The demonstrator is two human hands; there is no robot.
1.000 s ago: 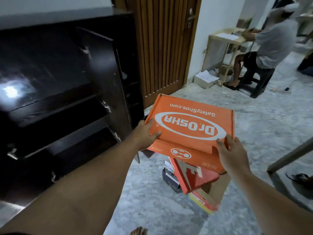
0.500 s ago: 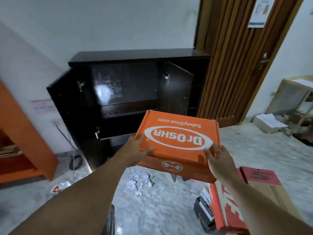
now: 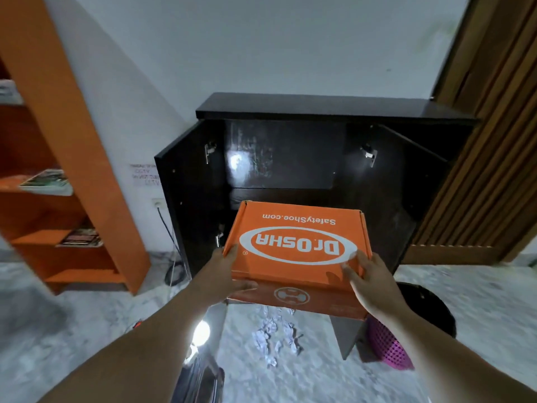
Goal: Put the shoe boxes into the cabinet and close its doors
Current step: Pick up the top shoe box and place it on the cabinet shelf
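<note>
I hold an orange Dr.OSHA shoe box (image 3: 296, 242) level in front of the dark cabinet (image 3: 319, 112). My left hand (image 3: 223, 274) grips its near left corner, thumb across the front face. My right hand (image 3: 367, 274) grips the near right corner, fingers on the lid. Both cabinet doors stand open, the left door (image 3: 186, 199) and the right door (image 3: 406, 181) swung outward. A dark shelf (image 3: 290, 194) shows just behind the box. The lower compartment is hidden by the box.
An orange bookshelf (image 3: 72, 141) with magazines stands at the left. A slatted wooden door (image 3: 494, 141) is at the right. On the floor lie crumpled papers (image 3: 276, 338), a purple basket (image 3: 389, 341) and a cable (image 3: 171, 251) beside the cabinet.
My view has swung left to face the cabinet squarely, and I have carried the box closer to its opening. The other boxes on the floor have left the view.
</note>
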